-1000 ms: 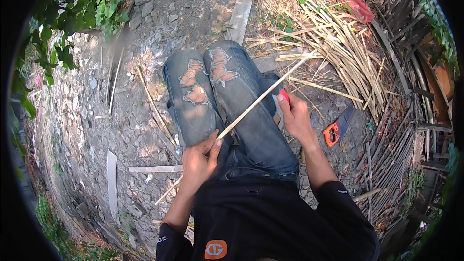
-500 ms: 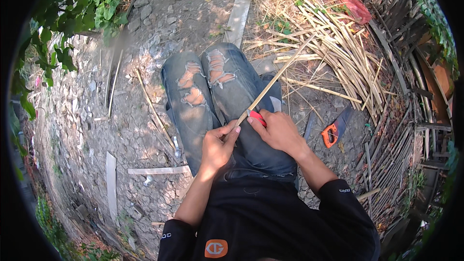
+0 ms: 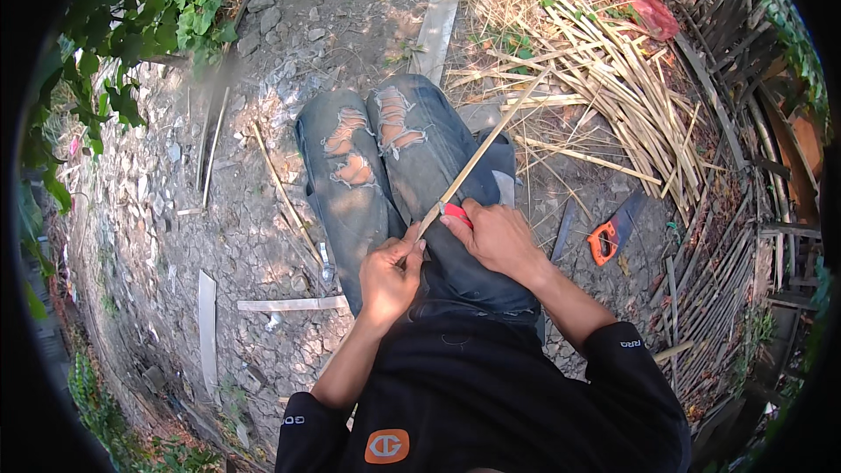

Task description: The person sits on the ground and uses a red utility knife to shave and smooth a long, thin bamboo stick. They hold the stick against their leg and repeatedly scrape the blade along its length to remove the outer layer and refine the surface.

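A long, thin bamboo strip (image 3: 484, 151) slants from my lap up to the far right, over my jeans. Near its lower end, my left hand (image 3: 392, 278) pinches it between thumb and fingers. My right hand (image 3: 498, 238) is closed around the red handle of a small knife (image 3: 456, 214). The knife's blade meets the strip just beyond my left fingertips; most of the blade is hidden by the strip and my hand. Both hands stay close together above my thighs.
A heap of split bamboo strips (image 3: 626, 96) lies at the far right, with a red mesh bag (image 3: 648, 10) behind it. An orange-handled handsaw (image 3: 604, 243) rests on the ground to my right. Flat pale boards (image 3: 208, 333) and loose sticks (image 3: 285, 190) lie at left.
My left hand has shifted slightly toward my body, and the strip has come nearer with it. The knife still meets the strip, a little farther from my left fingers.
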Demonstrator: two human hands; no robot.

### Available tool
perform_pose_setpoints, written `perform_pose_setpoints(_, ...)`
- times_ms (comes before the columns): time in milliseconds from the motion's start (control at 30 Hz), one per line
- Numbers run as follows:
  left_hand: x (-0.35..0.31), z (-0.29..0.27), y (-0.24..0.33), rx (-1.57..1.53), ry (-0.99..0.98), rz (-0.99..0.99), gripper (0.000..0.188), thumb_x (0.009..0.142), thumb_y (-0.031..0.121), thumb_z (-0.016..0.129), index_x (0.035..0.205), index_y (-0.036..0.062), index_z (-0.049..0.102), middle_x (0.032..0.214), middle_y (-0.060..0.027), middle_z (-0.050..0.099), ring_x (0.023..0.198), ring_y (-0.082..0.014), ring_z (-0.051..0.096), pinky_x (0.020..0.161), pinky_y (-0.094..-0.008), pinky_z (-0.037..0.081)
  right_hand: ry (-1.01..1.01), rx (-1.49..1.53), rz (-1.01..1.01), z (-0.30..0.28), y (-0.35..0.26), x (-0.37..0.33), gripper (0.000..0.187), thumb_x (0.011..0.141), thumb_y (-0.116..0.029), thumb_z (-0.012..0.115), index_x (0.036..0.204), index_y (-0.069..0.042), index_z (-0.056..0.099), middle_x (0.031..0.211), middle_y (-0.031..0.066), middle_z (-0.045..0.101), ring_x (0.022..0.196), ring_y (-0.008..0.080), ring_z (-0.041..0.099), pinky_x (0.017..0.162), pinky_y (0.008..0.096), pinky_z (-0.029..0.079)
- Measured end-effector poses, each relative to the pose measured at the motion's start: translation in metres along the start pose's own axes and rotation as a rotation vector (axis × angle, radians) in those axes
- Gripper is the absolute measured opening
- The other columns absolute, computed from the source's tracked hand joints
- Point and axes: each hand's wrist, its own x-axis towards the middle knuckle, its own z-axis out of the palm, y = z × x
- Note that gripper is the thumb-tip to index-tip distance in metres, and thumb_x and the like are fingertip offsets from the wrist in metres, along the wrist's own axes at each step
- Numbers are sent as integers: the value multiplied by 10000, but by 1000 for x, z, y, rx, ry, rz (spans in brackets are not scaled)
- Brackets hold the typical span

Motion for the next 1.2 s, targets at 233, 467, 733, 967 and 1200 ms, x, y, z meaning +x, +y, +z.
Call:
perform_pose_setpoints(233,-58,-81,18,149,-125,-98,245,938,59,738,1178,34,779,645,-63,561,560,-115,508,548,-303,402,265,170,398,-10,103,21,573,1094,-456,474,955,66,666,815,330,668,832,537,658,765,567,489)
perform_pose_setpoints(467,-98,-138,-25,-195,-107,-252,238,986,57,728,1203,-37,752,705,52,556,634,-7,424,558,-212,329,794,330,509,-121,247,-8,655,1107,-518,440,782,45,527,645,62,427,663,179,402,627,407,366)
perform_pose_setpoints(733,-16,-35,-14,-184,-16,-79,273,987,106,726,1219,-39,737,686,-13,606,626,-37,465,561,-241,397,417,170,172,-55,84,4,511,1053,-428,577,868,44,637,635,222,597,580,377,562,595,464,438)
perform_pose_setpoints(967,3,-12,0,-4,25,-24,274,969,131,730,1181,-42,745,686,-168,657,562,-118,514,550,-317,427,81,-4,16,-20,16,-6,455,1021,-430,608,861,-8,666,658,219,659,659,445,672,623,532,518)
perform_pose_setpoints(1200,1,-11,12,49,58,17,236,948,101,722,1151,-13,764,686,-182,627,535,-265,556,551,-379,429,5,-39,-33,-21,6,5,486,1021,-454,598,849,-7,677,678,208,676,648,432,670,625,529,520)
